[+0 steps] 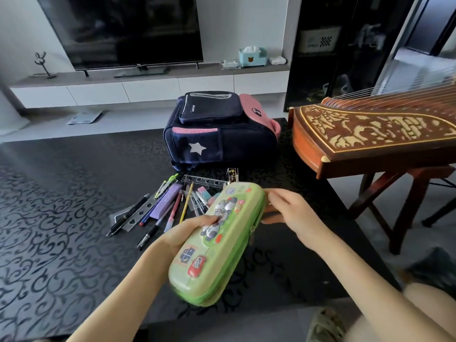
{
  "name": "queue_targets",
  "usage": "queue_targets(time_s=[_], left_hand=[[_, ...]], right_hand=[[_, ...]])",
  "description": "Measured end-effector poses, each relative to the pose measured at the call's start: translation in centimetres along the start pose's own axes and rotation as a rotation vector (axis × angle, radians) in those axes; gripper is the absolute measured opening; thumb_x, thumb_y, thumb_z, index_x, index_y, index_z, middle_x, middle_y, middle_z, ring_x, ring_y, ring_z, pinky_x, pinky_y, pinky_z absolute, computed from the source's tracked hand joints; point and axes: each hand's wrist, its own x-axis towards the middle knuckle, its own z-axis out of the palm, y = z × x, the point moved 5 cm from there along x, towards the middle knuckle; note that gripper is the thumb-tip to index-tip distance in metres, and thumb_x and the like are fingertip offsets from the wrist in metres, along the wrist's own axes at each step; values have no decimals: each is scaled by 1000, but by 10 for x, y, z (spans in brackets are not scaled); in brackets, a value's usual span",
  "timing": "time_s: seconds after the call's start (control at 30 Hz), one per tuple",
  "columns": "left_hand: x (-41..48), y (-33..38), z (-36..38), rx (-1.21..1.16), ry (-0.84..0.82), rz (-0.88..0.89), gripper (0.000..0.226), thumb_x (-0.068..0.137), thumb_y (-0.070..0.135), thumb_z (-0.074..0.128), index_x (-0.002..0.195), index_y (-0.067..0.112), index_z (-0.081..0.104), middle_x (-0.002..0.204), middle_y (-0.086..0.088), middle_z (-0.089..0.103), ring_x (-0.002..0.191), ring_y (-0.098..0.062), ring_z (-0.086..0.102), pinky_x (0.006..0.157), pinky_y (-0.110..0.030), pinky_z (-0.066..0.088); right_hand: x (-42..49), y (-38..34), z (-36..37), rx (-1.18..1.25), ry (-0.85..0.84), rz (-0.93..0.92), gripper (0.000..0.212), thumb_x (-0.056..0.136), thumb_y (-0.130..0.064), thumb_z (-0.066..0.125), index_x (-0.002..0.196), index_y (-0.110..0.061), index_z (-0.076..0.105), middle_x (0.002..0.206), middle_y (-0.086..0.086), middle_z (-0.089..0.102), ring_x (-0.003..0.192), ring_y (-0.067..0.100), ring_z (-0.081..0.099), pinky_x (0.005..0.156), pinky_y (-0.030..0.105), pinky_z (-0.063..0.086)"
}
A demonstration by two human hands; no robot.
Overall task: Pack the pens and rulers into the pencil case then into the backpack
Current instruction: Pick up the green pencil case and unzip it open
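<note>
Left hand (195, 228) curled in grip — right hand (290, 211) pinching.

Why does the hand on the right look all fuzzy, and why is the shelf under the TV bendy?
Head view: the right hand is smeared, likely motion blur, while the left hand and green pencil case look sharper. Head view: the TV shelf bows because the wide-angle lens bends straight lines near the edges. Head view: the TV screen shows dim reflections.

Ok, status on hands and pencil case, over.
Left hand grips green pencil case, right hand holds its far end. Case looks closed. Pens and rulers loose on table, backpack behind.
</note>
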Motion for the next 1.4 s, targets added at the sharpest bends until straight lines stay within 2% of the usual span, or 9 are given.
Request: queue_targets(time_s=[0.13, 0.3, 0.5, 0.67, 0.83, 0.97, 1.07, 1.27, 1.4], left_hand=[[2, -2, -9, 27, 48, 142, 24, 94, 27, 46, 89, 8, 60, 38, 3, 62, 34, -5, 59, 34, -15, 46], [1, 7, 12, -100, 2, 50, 29, 73, 31, 66, 83, 5, 74, 77, -14, 74, 61, -25, 70, 57, -30, 58], [-1, 10, 9, -40, 94, 55, 32, 74, 32, 66, 92, 7, 70, 82, -14, 74, 63, -24, 70, 59, -31, 58], [-5, 18, 3, -103, 166, 123, 24, 83, 29, 63, 90, 8, 71, 81, -14, 74, 62, -25, 70, 56, -31, 57], [5, 15, -12, -393, 342, 285, 29, 83, 29, 64, 105, 10, 64, 81, -10, 75, 66, -24, 72, 57, -34, 58], [22, 0, -8, -633, 523, 311, 46, 76, 34, 70, 116, 13, 60, 104, -13, 71, 91, -30, 69, 78, -49, 57], [31, -9, 5, -718, 616, 284, 51, 70, 37, 74, 112, 13, 59, 99, -12, 72, 86, -30, 70, 81, -53, 55], [26, 1, -1, -311, 479, 267, 39, 77, 33, 73, 110, 15, 61, 90, -7, 75, 81, -25, 71, 74, -44, 58], [15, 9, -3, 109, 207, 110, 38, 78, 33, 71, 109, 13, 62, 96, -12, 74, 83, -28, 70, 80, -45, 56]], right_hand=[[-23, 10, 32, 95, 12, 64, 24, 95, -9, 46, 114, -18, 59, 93, 13, 68, 78, 21, 69, 68, 31, 59], [-26, 17, 37, -103, 143, 92, 24, 95, -12, 44, 89, -6, 67, 71, 3, 61, 63, 11, 55, 60, 27, 49], [-20, 9, 45, -467, 54, -22, 22, 94, -15, 44, 97, -1, 60, 85, 7, 63, 73, 20, 57, 66, 32, 45], [-29, 5, 41, -916, 72, -343, 24, 96, -15, 44, 72, -11, 45, 74, 3, 49, 62, 20, 48, 56, 28, 30], [-68, 2, 63, -1275, 146, -469, 28, 59, -20, 80, 56, -21, 52, 52, -5, 52, 42, 10, 51, 40, 14, 11], [-87, 2, 102, -1339, 178, -565, 34, 39, -22, 88, 48, -21, 55, 45, -7, 48, 34, 9, 47, 32, 17, 29], [-76, 11, 123, -1267, 213, -530, 35, 33, -16, 87, 49, -18, 55, 41, -4, 50, 30, 11, 47, 31, 16, 32], [-86, 30, 96, -1012, 224, -620, 33, 82, -35, 60, 53, -21, 52, 43, -5, 50, 36, 15, 50, 34, 21, 31], [-97, 12, 51, -986, 315, -733, 35, 77, -44, 67, 62, -16, 53, 60, -4, 51, 55, 15, 47, 47, 26, 37]])
